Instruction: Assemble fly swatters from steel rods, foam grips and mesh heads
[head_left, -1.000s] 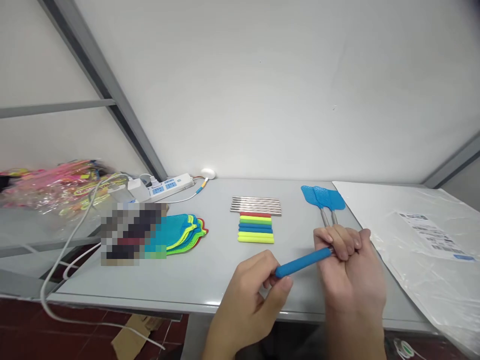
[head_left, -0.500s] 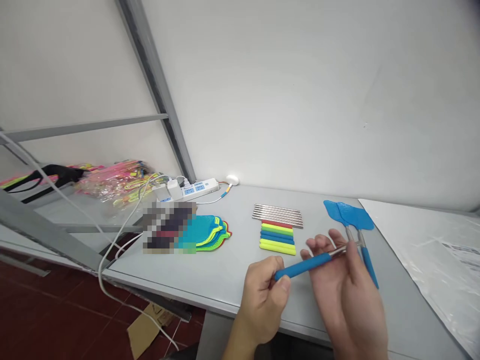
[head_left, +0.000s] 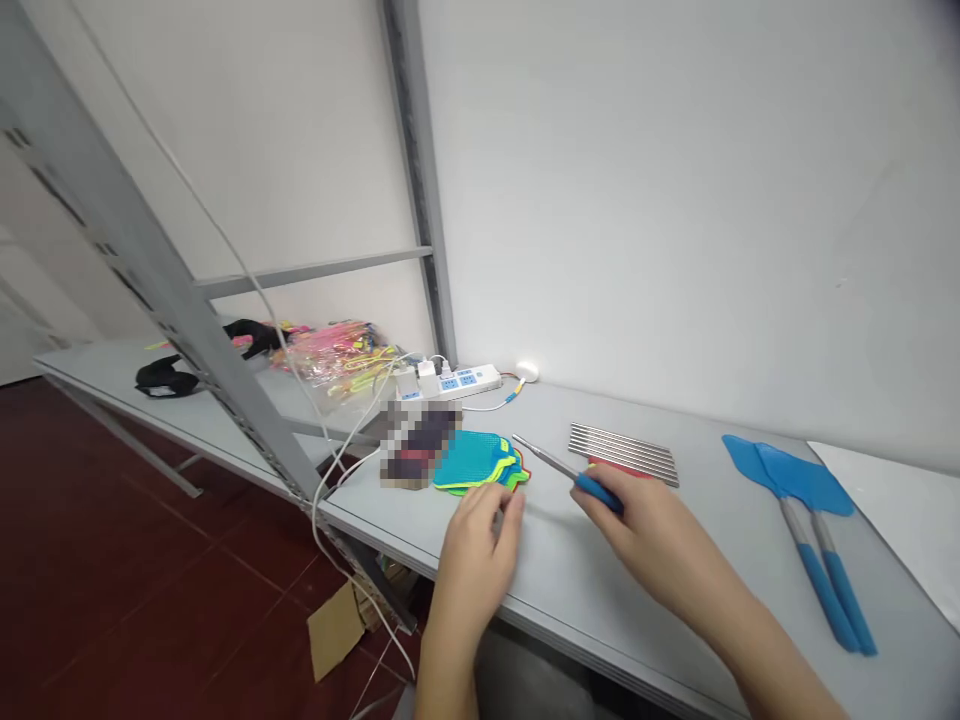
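My right hand (head_left: 637,515) is closed around the blue grip (head_left: 598,492) of a fly swatter handle, whose bare metal rod (head_left: 546,457) points left toward the stack. My left hand (head_left: 480,545) is at the near edge of a stack of fly swatter heads (head_left: 476,460), blue on top with yellow, green and red edges below. Its thumb stands apart from the fingers, with nothing visibly held. Beyond my right hand lies a row of metal rods (head_left: 622,452). A red grip (head_left: 621,468) shows beside them; my hand hides the other grips.
Two blue fly swatters (head_left: 806,480) lie at the right beside a white plastic sheet (head_left: 892,520). At the back is a power strip (head_left: 469,382) with plugs and white cables. A pixelated patch (head_left: 420,448) adjoins the stack. A grey metal post (head_left: 172,270) rises at the left.
My view has swung left. My left hand has left the blue grip and moved to the swatter heads. My right hand now holds the grip, with the rod pointing left.
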